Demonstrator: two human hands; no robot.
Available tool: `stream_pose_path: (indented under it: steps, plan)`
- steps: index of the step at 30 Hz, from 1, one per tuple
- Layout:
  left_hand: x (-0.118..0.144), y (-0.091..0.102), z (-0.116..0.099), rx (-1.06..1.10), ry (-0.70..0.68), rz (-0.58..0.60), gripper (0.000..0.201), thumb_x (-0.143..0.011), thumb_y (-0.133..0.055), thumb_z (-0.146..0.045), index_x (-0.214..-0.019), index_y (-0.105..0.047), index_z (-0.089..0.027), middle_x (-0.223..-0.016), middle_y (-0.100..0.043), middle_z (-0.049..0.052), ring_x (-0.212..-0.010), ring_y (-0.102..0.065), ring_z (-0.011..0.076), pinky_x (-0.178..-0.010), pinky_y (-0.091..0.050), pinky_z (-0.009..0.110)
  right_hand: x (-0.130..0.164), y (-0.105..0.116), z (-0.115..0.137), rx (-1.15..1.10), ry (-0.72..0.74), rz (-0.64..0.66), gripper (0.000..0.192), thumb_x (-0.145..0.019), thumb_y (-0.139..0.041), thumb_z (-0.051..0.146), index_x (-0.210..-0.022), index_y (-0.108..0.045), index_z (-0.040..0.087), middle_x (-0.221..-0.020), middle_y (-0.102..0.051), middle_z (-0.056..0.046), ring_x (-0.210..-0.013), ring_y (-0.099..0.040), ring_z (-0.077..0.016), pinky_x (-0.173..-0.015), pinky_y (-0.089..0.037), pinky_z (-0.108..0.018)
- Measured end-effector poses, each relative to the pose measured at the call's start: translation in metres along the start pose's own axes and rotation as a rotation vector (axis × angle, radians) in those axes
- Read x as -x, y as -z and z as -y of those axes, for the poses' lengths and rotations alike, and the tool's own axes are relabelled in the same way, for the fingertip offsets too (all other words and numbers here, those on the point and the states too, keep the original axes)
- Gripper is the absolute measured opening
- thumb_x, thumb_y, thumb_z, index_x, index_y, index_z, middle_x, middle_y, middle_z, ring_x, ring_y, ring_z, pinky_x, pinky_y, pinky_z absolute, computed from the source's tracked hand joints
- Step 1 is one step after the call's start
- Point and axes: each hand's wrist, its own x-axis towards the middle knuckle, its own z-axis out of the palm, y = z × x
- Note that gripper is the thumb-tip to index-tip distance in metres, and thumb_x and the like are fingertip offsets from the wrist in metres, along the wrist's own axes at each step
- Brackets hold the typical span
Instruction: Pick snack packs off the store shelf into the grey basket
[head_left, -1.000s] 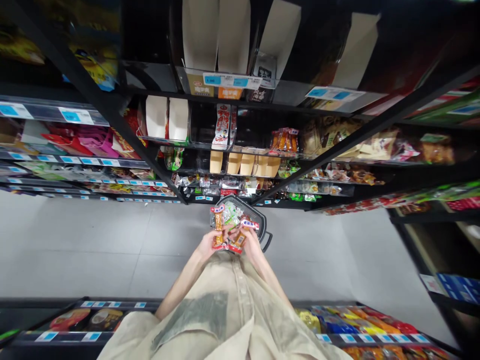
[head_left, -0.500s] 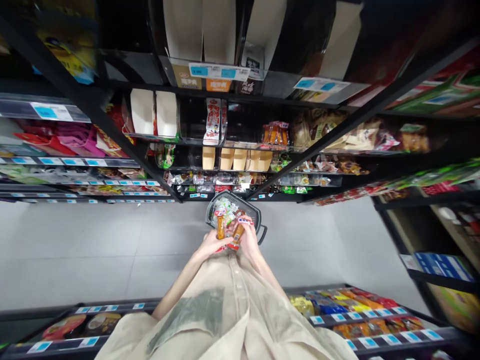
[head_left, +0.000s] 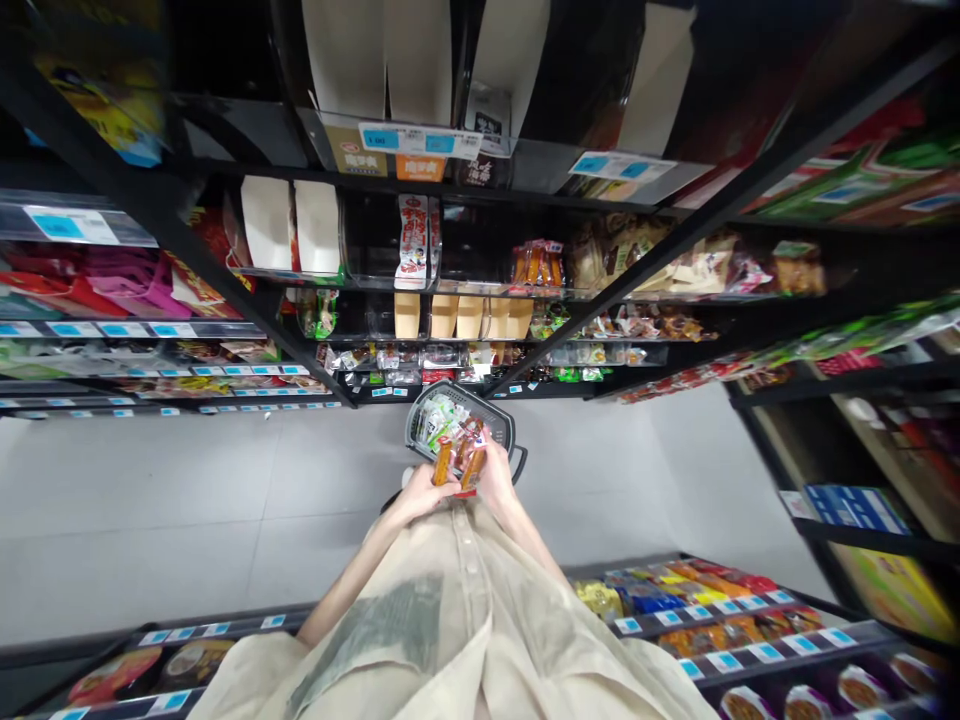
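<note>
My left hand [head_left: 420,491] and my right hand [head_left: 496,475] are together in front of my chest, each closed on long orange snack packets [head_left: 459,464] with red and white ends. The packets are held just over the near rim of a dark shopping basket [head_left: 501,428] that stands on the grey floor. Green and white packets [head_left: 439,418] lie inside the basket. My beige shirt fills the bottom of the view.
Black shelves [head_left: 525,290] of packaged snacks with blue price tags stand ahead and to both sides. A low shelf [head_left: 697,620] of colourful packets runs behind me at the bottom right. Grey floor tiles [head_left: 187,490] spread to the left.
My hands have drawn the orange packets together and lowered them towards the basket. The view has tilted, so shelves and basket sit a little higher and further left.
</note>
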Motion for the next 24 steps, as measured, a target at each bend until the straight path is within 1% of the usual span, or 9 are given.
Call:
stream_pose_path:
  steps: [3,5,7,9,12,15,19,21,24]
  plan:
    - [-0.003,0.001,0.001,0.062,0.019,-0.015,0.025,-0.073,-0.079,-0.037,-0.073,-0.071,-0.014,-0.069,-0.067,0.001,-0.066,-0.060,0.0164,-0.070,-0.045,0.027,0.002,-0.001,0.006,-0.068,-0.091,0.079,0.053,-0.082,-0.069,0.070,-0.082,-0.068,0.017,-0.068,-0.068,-0.005,-0.059,-0.064,-0.0184,-0.058,-0.054,-0.031]
    - [-0.005,0.002,0.002,0.286,0.087,-0.036,0.029,-0.066,-0.085,-0.035,-0.079,-0.072,-0.013,-0.080,-0.073,0.004,-0.076,-0.067,0.0201,-0.079,-0.050,0.030,0.005,-0.002,0.011,-0.142,-0.178,0.205,0.052,-0.084,-0.067,0.068,-0.099,-0.070,0.019,-0.079,-0.073,-0.007,-0.073,-0.070,-0.0232,-0.066,-0.058,-0.034]
    - [-0.004,0.004,0.002,0.550,0.200,-0.034,0.042,-0.059,-0.089,-0.028,-0.093,-0.073,-0.011,-0.091,-0.076,0.009,-0.083,-0.072,0.0244,-0.085,-0.055,0.036,0.010,-0.002,0.016,-0.202,-0.246,0.331,0.052,-0.084,-0.067,0.065,-0.111,-0.067,0.020,-0.090,-0.075,-0.007,-0.086,-0.072,-0.0256,-0.073,-0.059,-0.038]
    - [-0.003,0.006,0.003,0.725,0.299,-0.003,0.051,-0.055,-0.089,-0.019,-0.102,-0.072,-0.008,-0.096,-0.077,0.013,-0.083,-0.074,0.0265,-0.085,-0.058,0.039,0.014,-0.002,0.019,-0.215,-0.263,0.432,0.046,-0.085,-0.071,0.056,-0.116,-0.066,0.022,-0.097,-0.076,-0.007,-0.091,-0.072,-0.0252,-0.077,-0.059,-0.038]
    - [0.000,0.007,0.006,0.812,0.355,0.035,0.045,-0.058,-0.086,-0.014,-0.100,-0.072,-0.007,-0.093,-0.078,0.013,-0.078,-0.075,0.0246,-0.078,-0.061,0.036,0.017,-0.003,0.016,-0.194,-0.222,0.500,0.039,-0.084,-0.078,0.040,-0.117,-0.064,0.023,-0.101,-0.075,-0.005,-0.090,-0.071,-0.0221,-0.079,-0.057,-0.036]
    - [0.000,0.004,0.008,0.780,0.292,0.006,0.042,-0.062,-0.088,-0.015,-0.100,-0.073,-0.008,-0.090,-0.078,0.011,-0.072,-0.074,0.0219,-0.074,-0.061,0.032,0.016,-0.006,0.007,-0.188,-0.123,0.409,0.037,-0.078,-0.085,0.034,-0.106,-0.064,0.025,-0.094,-0.073,-0.001,-0.082,-0.069,-0.0181,-0.074,-0.056,-0.030]
    - [-0.004,0.000,0.008,0.778,0.154,-0.027,0.055,-0.070,-0.092,-0.029,-0.117,-0.071,-0.012,-0.119,-0.075,0.014,-0.101,-0.074,0.0257,-0.096,-0.058,0.037,0.010,-0.009,-0.002,-0.094,0.071,0.248,0.039,-0.069,-0.091,0.026,-0.086,-0.056,0.023,-0.095,-0.071,0.002,-0.080,-0.065,-0.0142,-0.070,-0.052,-0.024]
    - [-0.005,0.000,0.008,0.812,0.133,-0.010,0.062,-0.072,-0.091,-0.040,-0.124,-0.070,-0.014,-0.128,-0.072,0.015,-0.113,-0.071,0.0275,-0.104,-0.054,0.041,0.007,-0.010,-0.004,-0.057,0.141,0.216,0.041,-0.067,-0.091,0.024,-0.086,-0.055,0.023,-0.094,-0.069,0.002,-0.083,-0.065,-0.0140,-0.073,-0.052,-0.023]
    - [-0.006,0.001,0.010,0.815,0.103,-0.019,0.067,-0.068,-0.093,-0.046,-0.124,-0.070,-0.017,-0.130,-0.071,0.012,-0.116,-0.069,0.0279,-0.106,-0.053,0.042,0.003,-0.010,-0.007,-0.029,0.197,0.175,0.045,-0.065,-0.092,0.024,-0.093,-0.056,0.024,-0.092,-0.066,0.003,-0.084,-0.064,-0.0141,-0.077,-0.052,-0.024]
